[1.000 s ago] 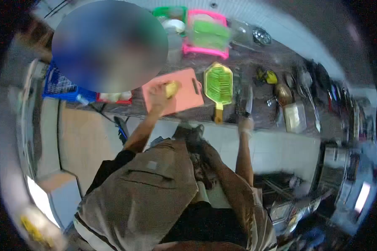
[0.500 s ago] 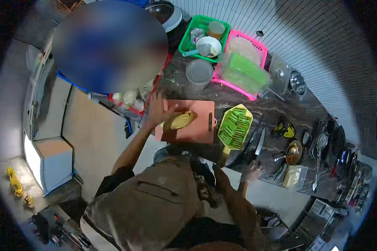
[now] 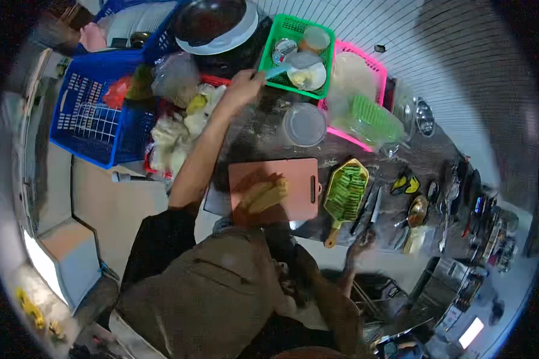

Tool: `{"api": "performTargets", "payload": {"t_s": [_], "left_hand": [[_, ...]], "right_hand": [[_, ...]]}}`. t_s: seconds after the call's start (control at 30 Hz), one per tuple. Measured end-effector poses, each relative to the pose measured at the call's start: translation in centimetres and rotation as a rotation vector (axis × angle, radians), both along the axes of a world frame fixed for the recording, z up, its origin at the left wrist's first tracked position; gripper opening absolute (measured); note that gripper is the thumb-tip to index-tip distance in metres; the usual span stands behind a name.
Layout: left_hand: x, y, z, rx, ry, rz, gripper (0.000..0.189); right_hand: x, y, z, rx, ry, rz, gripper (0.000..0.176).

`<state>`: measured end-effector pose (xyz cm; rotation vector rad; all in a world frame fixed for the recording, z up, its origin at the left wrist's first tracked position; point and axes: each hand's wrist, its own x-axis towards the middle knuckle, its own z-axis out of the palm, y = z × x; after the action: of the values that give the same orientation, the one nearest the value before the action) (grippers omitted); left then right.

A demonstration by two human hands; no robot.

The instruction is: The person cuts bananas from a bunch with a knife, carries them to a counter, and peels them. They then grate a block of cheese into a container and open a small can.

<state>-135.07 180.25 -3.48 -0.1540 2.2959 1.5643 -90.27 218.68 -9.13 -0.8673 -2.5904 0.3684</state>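
My left hand (image 3: pixel 247 87) is closed on the light-blue handle of a small strainer (image 3: pixel 302 58), whose grey head is over a white bowl (image 3: pixel 315 81) in the green basket (image 3: pixel 268 45). At the counter's front edge, my right hand (image 3: pixel 362 239) has its fingers around the handle end of a knife (image 3: pixel 375 204); blur hides some of the grip. A pale yellow, elongated food piece (image 3: pixel 268 195) lies on the pink cutting board (image 3: pixel 302 200). Right of the board is a yellow handled tray (image 3: pixel 329 206) with cut green vegetable pieces (image 3: pixel 346 192).
A round lidded tub (image 3: pixel 304 124) stands behind the board. A pink basket (image 3: pixel 347 139) holds containers. A pan (image 3: pixel 209 21), blue crate (image 3: pixel 117 143) and bagged vegetables (image 3: pixel 176 140) are at left. Bowls and utensils (image 3: pixel 418 210) line the right. Another person's hand (image 3: pixel 93 37) is by the dishes.
My left hand has moved from beside the yellow food up to the green basket and taken the strainer's handle. My right hand stays by the knife. The view has shifted slightly.
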Motion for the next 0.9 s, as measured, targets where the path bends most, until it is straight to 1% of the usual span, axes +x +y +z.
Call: {"api": "performTargets", "payload": {"t_s": [0.03,0.07,0.1,0.13,0.17,0.2,0.23,0.27,0.3,0.33,0.37,0.4,0.43,0.47,0.5,0.53,0.57,0.6,0.63,0.67,0.7,0.77,0.8,0.83,0.87,0.9], "left_hand": [[0.3,-0.8,0.8,-0.033,0.111,-0.005,0.044],[0.6,-1.6,1.2,-0.064,0.225,-0.006,0.043],[0.9,-2.5,1.2,-0.061,0.227,-0.017,0.043],[1.4,-3.4,1.2,0.01,0.271,0.03,0.042],[2.1,-4.4,1.2,0.08,0.313,0.079,0.041],[3.3,-5.6,2.3,0.159,0.183,0.09,0.04],[4.9,-6.6,3.6,0.235,0.053,0.102,0.039],[6.6,-7.0,4.3,0.211,0.082,0.164,0.038],[8.4,-7.5,4.7,0.187,0.112,0.225,0.037],[10.0,-8.3,3.6,0.213,0.076,0.265,0.035],[11.5,-9.3,2.4,0.239,0.041,0.305,0.034],[13.3,-9.7,2.6,0.229,0.128,0.298,0.031],[14.8,-10.2,1.2,0.266,0.103,0.374,0.029],[16.2,-10.1,2.7,0.211,0.13,0.389,0.028],[17.5,-10.7,2.0,0.222,0.127,0.397,0.026],[18.7,-10.8,1.9,0.34,0.014,0.453,0.026],[19.8,-11.4,1.5,0.353,0.049,0.434,0.026],[20.8,-11.8,1.2,0.369,0.082,0.418,0.027],[21.5,-12.0,1.2,0.356,0.073,0.46,0.027],[22.0,-12.0,1.1,0.348,0.062,0.496,0.027],[22.0,-12.1,1.4,0.43,0.096,0.493,0.028],[22.1,-12.4,1.4,0.453,0.075,0.493,0.028],[22.2,-12.3,1.4,0.474,0.053,0.49,0.029],[22.5,-11.8,0.8,0.562,0.037,0.542,0.024],[22.5,-11.4,0.8,0.559,0.034,0.545,0.024],[22.3,-11.1,0.9,0.55,0.003,0.527,0.021]], "right_hand": [[-1.2,0.8,-1.0,-0.052,0.048,0.027,0.03],[-6.7,-3.4,4.9,-0.414,0.18,-0.056,0.031],[-7.7,0.1,2.9,-0.062,0.089,0.21,0.032],[-11.0,-0.6,3.5,0.097,0.089,0.236,0.029],[-15.8,-2.1,5.5,0.254,0.086,0.264,0.027],[-21.5,-6.1,11.2,-0.216,0.188,0.46,0.025],[-26.4,-8.3,12.8,-0.618,0.098,0.467,0.023],[-30.0,-11.1,14.9,-0.313,0.01,0.637,0.021],[-34.2,-11.4,12.0,-0.338,0.109,0.836,0.021],[-38.6,-12.7,11.5,-0.363,0.0,0.909,0.025],[-43.1,-13.2,9.8,-0.054,-0.042,1.109,0.024],[-47.0,-13.1,6.5,0.119,-0.132,1.089,0.023],[-50.1,-13.1,2.3,0.292,-0.219,1.066,0.022],[-52.7,-12.4,-0.9,0.322,-0.273,1.096,0.023],[-54.3,-10.8,-4.9,0.087,-0.252,1.108,0.024],[-56.0,-9.5,-9.0,-0.583,-0.146,1.05,0.025],[-56.7,-7.7,-13.3,-1.081,-0.061,0.938,0.026],[-57.2,-10.2,-11.1,-1.095,-0.07,0.957,0.026],[-58.0,-11.8,-8.3,-0.356,-0.141,1.243,0.033],[-58.5,-13.0,-6.5,0.424,-0.184,1.406,0.039],[-59.6,-10.1,-10.8,0.433,-0.218,1.358,0.036],[-62.0,-4.3,-19.4,0.456,-0.288,1.262,0.033],[-60.3,-6.4,-15.3,0.485,-0.316,1.201,0.031],[-58.5,-8.6,-11.3,0.515,-0.346,1.14,0.029],[-56.3,-11.6,-5.7,0.546,-0.378,1.08,0.026],[-57.6,-12.6,-4.8,0.57,-0.636,1.011,0.023]]}}
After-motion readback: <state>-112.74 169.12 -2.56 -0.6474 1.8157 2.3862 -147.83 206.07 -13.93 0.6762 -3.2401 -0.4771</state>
